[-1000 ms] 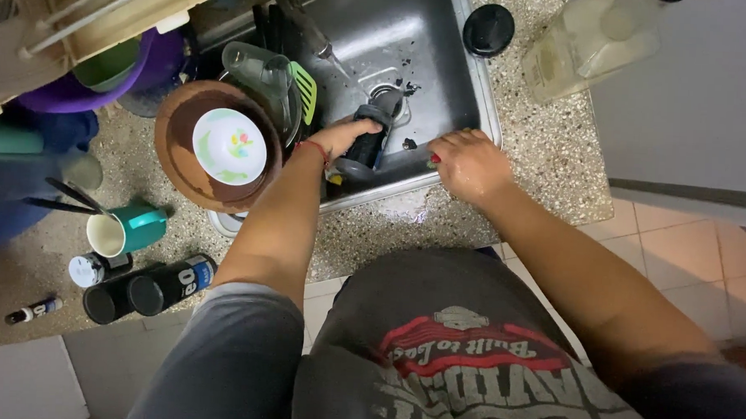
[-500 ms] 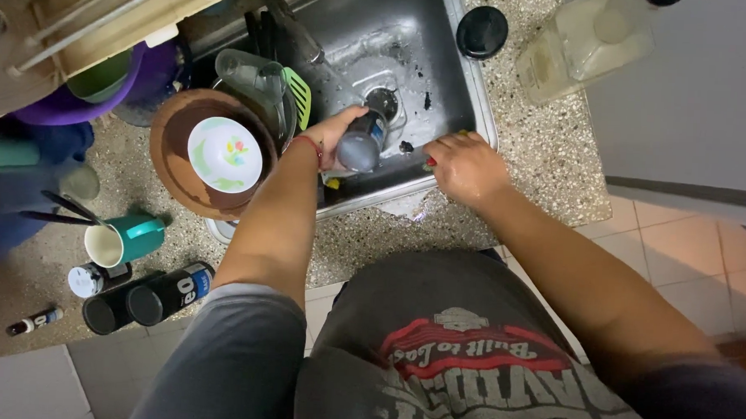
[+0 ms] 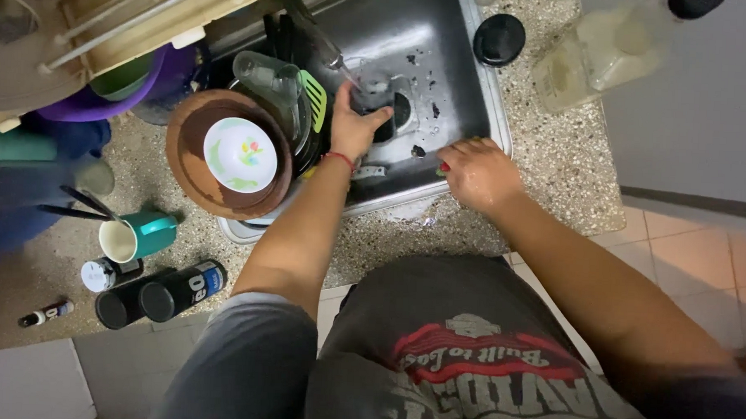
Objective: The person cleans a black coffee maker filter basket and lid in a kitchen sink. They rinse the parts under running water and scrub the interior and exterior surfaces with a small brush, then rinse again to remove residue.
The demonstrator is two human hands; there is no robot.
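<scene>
1. Below, the speckled stone counter [image 3: 548, 170] fills most of the head view, with a steel sink [image 3: 444, 63] set into it; dark scraps lie on the sink's wet floor.
2. A pale drying rack [image 3: 132, 11] stands at the upper left, and under it sit a purple bowl [image 3: 104, 105] and a green one [image 3: 125, 77].
3. A brown plate [image 3: 193, 158] rests at the sink's left edge, carrying a small white plate [image 3: 240, 154] with a coloured pattern; clear glassware [image 3: 266, 74] and a green slotted spatula [image 3: 315, 96] stand just behind it.
4. A clear plastic container [image 3: 602, 52] lies on the counter to the right of the sink, with a round black lid [image 3: 499, 39] near it.
5. The left hand [image 3: 355, 126] reaches into the sink, its fingers curled around a dark cup-like vessel [image 3: 384, 119] held just over the drain, under a thin stream of water. A red band circles that wrist.
6. The right hand [image 3: 478, 172] rests on the sink's front rim, fingers bent downward and close together over the edge; whether they hold anything cannot be told.
7. A teal mug [image 3: 136, 236] stands on the counter to the left, near two dark cans [image 3: 172, 289] lying on their sides.
8. A small vial [image 3: 45, 312] lies further left.
</scene>
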